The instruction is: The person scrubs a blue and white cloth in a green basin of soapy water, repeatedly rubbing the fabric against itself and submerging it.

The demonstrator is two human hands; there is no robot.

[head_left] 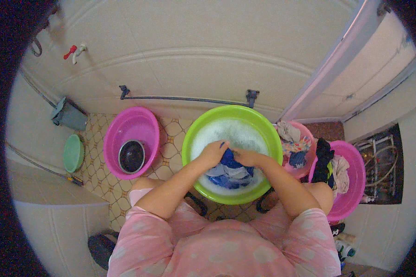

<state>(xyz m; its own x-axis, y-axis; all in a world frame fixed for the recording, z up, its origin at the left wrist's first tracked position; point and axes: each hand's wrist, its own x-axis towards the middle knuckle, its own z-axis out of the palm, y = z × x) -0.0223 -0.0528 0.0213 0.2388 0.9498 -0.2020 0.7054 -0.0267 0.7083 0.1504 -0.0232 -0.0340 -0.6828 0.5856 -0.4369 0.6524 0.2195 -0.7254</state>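
A wide lime-green basin (232,200) stands on the floor before me, filled with sudsy water (208,134). Over the suds I hold a wet blue and grey garment (231,173), its lower part lying in the water. My left hand (213,154) is closed on one side of the bunched cloth, thumb toward the middle. Opposite it, my right hand (247,157) grips the other side, its fingers partly hidden by the fabric. The two hands are close together, with the blue cloth gathered between them.
Left of the green basin is a pink basin (130,115) holding a dark round bowl (132,157). A small green basin (73,153) and grey bucket (70,114) stand farther left. On the right, clothes fill a light pink basin (305,129) and hang over a bright pink one (356,180).
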